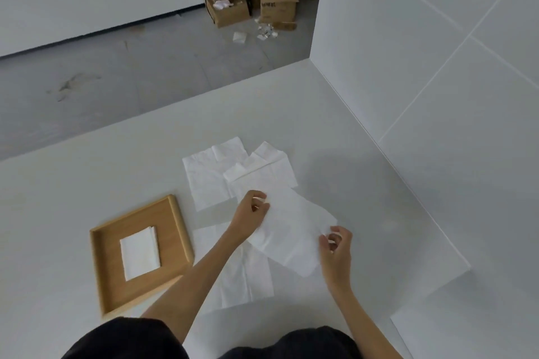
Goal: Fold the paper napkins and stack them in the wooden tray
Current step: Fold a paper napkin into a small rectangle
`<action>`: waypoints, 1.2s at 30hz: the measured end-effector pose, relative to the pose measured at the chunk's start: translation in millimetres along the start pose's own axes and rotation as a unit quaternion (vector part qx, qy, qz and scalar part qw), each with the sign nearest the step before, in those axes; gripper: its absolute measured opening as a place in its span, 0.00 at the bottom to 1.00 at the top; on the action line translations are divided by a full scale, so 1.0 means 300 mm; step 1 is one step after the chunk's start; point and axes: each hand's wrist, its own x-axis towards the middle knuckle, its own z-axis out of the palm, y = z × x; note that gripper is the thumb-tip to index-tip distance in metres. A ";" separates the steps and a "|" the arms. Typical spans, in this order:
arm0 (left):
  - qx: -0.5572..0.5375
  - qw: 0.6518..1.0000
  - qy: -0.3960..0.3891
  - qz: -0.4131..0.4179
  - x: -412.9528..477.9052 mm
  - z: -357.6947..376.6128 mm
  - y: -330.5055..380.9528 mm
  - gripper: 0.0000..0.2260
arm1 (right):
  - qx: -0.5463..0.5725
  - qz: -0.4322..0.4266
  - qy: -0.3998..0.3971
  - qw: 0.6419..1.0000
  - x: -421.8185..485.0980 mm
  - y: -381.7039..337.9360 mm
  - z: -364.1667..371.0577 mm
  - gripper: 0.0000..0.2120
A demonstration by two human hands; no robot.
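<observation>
Napkin in hand (291,230) lies table centre, unfolded, long axis running 11 to 5 o'clock. My left hand (251,211) pinches its far corner at 11, fingers closed on paper; right hand (335,248) pinches edge at 3, fingers closed too. Left is nearer the long axis end — I judge the fold goes 11 toward 5. Wooden tray (182,230) sits at 9, one folded napkin (140,252) inside. Loose napkins (210,178) at 12 — another (248,277) at 6.

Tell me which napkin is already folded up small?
The folded napkin lying inside the wooden tray. It is a small neat rectangle, while the other napkins are spread open on the table, one held by both hands.
</observation>
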 end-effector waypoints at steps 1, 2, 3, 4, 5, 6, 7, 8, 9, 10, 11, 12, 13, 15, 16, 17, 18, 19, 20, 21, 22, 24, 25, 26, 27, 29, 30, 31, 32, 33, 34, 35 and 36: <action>-0.033 0.999 0.016 -0.008 -0.036 -0.038 0.010 0.08 | 0.009 -0.016 -0.029 0.999 0.008 -0.043 -0.003 0.14; -0.061 0.997 0.035 -0.009 -0.080 -0.084 0.023 0.10 | 0.023 -0.032 -0.061 0.997 0.014 -0.099 0.001 0.15; -0.091 0.994 0.059 -0.001 -0.130 -0.136 0.036 0.10 | 0.046 -0.051 -0.097 0.993 0.017 -0.166 0.007 0.16; -0.122 0.989 0.086 0.014 -0.183 -0.192 0.050 0.11 | 0.070 -0.076 -0.133 0.986 0.015 -0.242 0.016 0.18; -0.154 0.981 0.115 0.037 -0.239 -0.253 0.069 0.12 | 0.090 -0.106 -0.171 0.975 0.010 -0.325 0.028 0.20; -0.181 0.971 0.144 0.060 -0.296 -0.316 0.090 0.12 | 0.106 -0.135 -0.216 0.961 0.000 -0.408 0.043 0.21; -0.199 0.961 0.173 0.079 -0.354 -0.378 0.113 0.12 | 0.119 -0.154 -0.264 0.945 -0.016 -0.489 0.062 0.23; -0.207 0.953 0.200 0.091 -0.414 -0.438 0.136 0.11 | 0.131 -0.165 -0.311 0.927 -0.038 -0.564 0.086 0.25; -0.210 0.947 0.223 0.099 -0.471 -0.493 0.158 0.11 | 0.141 -0.172 -0.349 0.910 -0.064 -0.635 0.113 0.26; -0.219 0.940 0.239 0.106 -0.526 -0.545 0.176 0.11 | 0.148 -0.180 -0.375 0.897 -0.092 -0.701 0.142 0.26; -0.233 0.933 0.249 0.113 -0.576 -0.592 0.193 0.11 | 0.152 -0.187 -0.391 0.888 -0.121 -0.764 0.171 0.27; -0.242 0.928 0.255 0.122 -0.621 -0.638 0.205 0.11 | 0.156 -0.191 -0.405 0.880 -0.150 -0.825 0.200 0.27; -0.245 0.925 0.259 0.132 -0.663 -0.681 0.217 0.12 | 0.158 -0.191 -0.424 0.871 -0.180 -0.880 0.226 0.29; -0.256 0.922 0.250 0.151 -0.734 -0.757 0.235 0.15 | 0.141 -0.193 -0.468 0.851 -0.239 -0.967 0.275 0.32; -0.262 0.920 0.243 0.160 -0.762 -0.790 0.239 0.17 | 0.124 -0.202 -0.479 0.845 -0.266 -0.997 0.298 0.33; -0.263 0.919 0.239 0.170 -0.784 -0.819 0.241 0.18 | 0.112 -0.214 -0.480 0.844 -0.291 -1.021 0.318 0.33; -0.260 0.919 0.238 0.179 -0.802 -0.846 0.241 0.20 | 0.111 -0.221 -0.475 0.844 -0.315 -1.039 0.335 0.33; -0.259 0.917 0.237 0.188 -0.816 -0.873 0.240 0.20 | 0.121 -0.222 -0.470 0.846 -0.335 -1.054 0.350 0.32; -0.259 0.917 0.234 0.195 -0.828 -0.898 0.241 0.21 | 0.137 -0.213 -0.468 0.846 -0.352 -1.065 0.363 0.32; -0.262 0.916 0.229 0.199 -0.837 -0.920 0.237 0.21 | 0.151 -0.200 -0.471 0.846 -0.370 -1.074 0.374 0.32; -0.265 0.917 0.220 0.202 -0.841 -0.945 0.234 0.21 | 0.157 -0.192 -0.475 0.845 -0.388 -1.083 0.381 0.32; -0.277 0.916 0.204 0.206 -0.841 -0.980 0.227 0.22 | 0.151 -0.186 -0.478 0.845 -0.415 -1.096 0.397 0.32; -0.285 0.915 0.194 0.211 -0.839 -1.000 0.228 0.22 | 0.154 -0.188 -0.471 0.848 -0.427 -1.100 0.405 0.31; -0.293 0.913 0.185 0.215 -0.836 -1.019 0.230 0.22 | 0.161 -0.186 -0.461 0.853 -0.436 -1.104 0.413 0.31; -0.301 0.911 0.178 0.218 -0.832 -1.036 0.231 0.22 | 0.170 -0.182 -0.452 0.856 -0.445 -1.108 0.419 0.31; -0.326 0.903 0.160 0.229 -0.824 -1.061 0.236 0.24 | 0.190 -0.178 -0.442 0.858 -0.455 -1.118 0.424 0.31; -0.336 0.899 0.149 0.238 -0.822 -1.070 0.240 0.26 | 0.198 -0.179 -0.440 0.857 -0.460 -1.125 0.426 0.32; -0.342 0.896 0.143 0.246 -0.820 -1.079 0.243 0.27 | 0.204 -0.180 -0.438 0.857 -0.465 -1.133 0.427 0.32; -0.348 0.892 0.139 0.254 -0.817 -1.087 0.246 0.29 | 0.207 -0.183 -0.435 0.857 -0.469 -1.141 0.429 0.33; -0.356 0.887 0.133 0.262 -0.814 -1.095 0.249 0.30 | 0.207 -0.188 -0.431 0.858 -0.472 -1.148 0.432 0.34; -0.370 0.881 0.124 0.268 -0.812 -1.101 0.253 0.31 | 0.209 -0.192 -0.427 0.859 -0.473 -1.155 0.436 0.34; -0.384 0.874 0.114 0.274 -0.810 -1.108 0.257 0.32 | 0.211 -0.196 -0.423 0.859 -0.476 -1.163 0.440 0.35; -0.396 0.868 0.107 0.281 -0.808 -1.115 0.261 0.33 | 0.218 -0.200 -0.418 0.859 -0.480 -1.173 0.446 0.34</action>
